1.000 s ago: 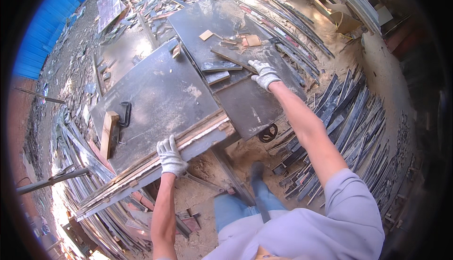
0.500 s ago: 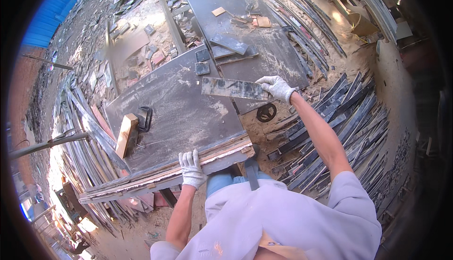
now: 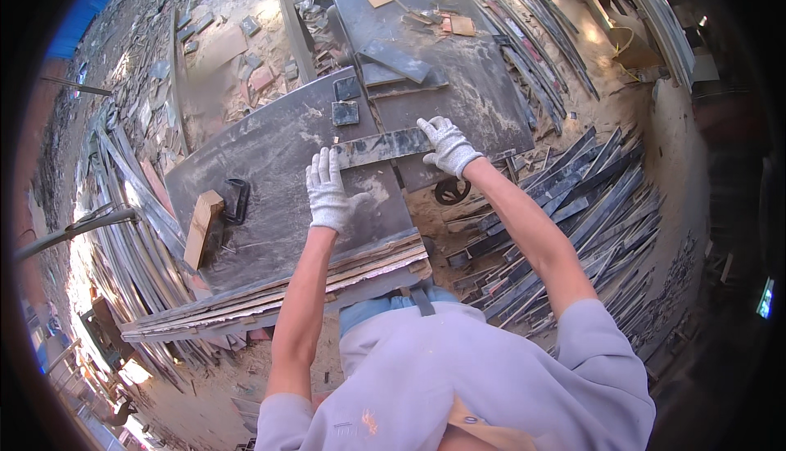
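Observation:
A narrow, dark-stained strip of board (image 3: 381, 149) lies over the dark worktop (image 3: 278, 242), spanning the gap between its two halves. My right hand (image 3: 450, 149), in a pale work glove, grips the strip's right end, with thumb and fingers at opposite long edges. My left hand (image 3: 329, 193), gloved too, has its fingers stretched out, the tips at the strip's left end. Two small dark square pieces (image 3: 345, 113) sit just beyond the left fingertips. Farther off lie a few overlapping dark board offcuts (image 3: 401, 64).
A light wooden block (image 3: 201, 226) and a black metal bracket-like piece (image 3: 236, 201) rest on the worktop's left side. Under the right forearm is a black handwheel (image 3: 452, 190). Long strips (image 3: 565, 205) are heaped at the right, more strips (image 3: 147, 197) at the left.
My left hand has left the worktop's near edge and reached forward to the strip's left end. The right hand has shifted left and slightly closer with the strip.

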Motion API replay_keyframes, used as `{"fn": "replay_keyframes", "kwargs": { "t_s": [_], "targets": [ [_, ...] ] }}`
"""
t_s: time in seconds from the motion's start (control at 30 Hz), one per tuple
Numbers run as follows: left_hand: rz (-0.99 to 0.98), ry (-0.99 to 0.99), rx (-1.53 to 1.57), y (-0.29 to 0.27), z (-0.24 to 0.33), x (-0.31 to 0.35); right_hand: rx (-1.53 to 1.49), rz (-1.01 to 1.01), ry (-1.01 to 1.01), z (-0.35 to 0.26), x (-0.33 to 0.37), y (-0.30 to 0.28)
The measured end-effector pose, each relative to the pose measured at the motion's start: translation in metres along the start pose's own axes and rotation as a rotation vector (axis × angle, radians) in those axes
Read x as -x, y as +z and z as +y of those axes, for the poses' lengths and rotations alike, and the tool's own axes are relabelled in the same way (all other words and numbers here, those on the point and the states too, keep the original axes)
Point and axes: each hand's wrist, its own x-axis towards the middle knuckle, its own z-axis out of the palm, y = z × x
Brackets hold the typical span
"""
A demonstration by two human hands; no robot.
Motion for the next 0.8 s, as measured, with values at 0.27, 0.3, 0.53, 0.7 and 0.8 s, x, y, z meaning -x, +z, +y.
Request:
{"fn": "replay_keyframes", "kwargs": {
  "t_s": [0.27, 0.3, 0.53, 0.7, 0.8],
  "targets": [
    [0.057, 0.062, 0.135, 0.029, -0.027, -0.070, 0.037, 0.164, -0.145, 0.010, -0.041, 0.019],
    [0.071, 0.063, 0.147, 0.029, -0.032, -0.076, 0.057, 0.203, -0.180, 0.014, -0.049, 0.020],
    [0.072, -0.007, 0.138, 0.024, -0.043, -0.115, 0.048, 0.144, -0.207, 0.017, -0.097, 0.005],
    [0.042, -0.018, 0.088, 0.016, -0.052, -0.151, 0.055, 0.128, -0.190, 0.020, -0.132, -0.004],
    [0.057, -0.012, 0.072, 0.016, -0.054, -0.158, 0.073, 0.183, -0.236, 0.024, -0.140, -0.004]
  ]
}}
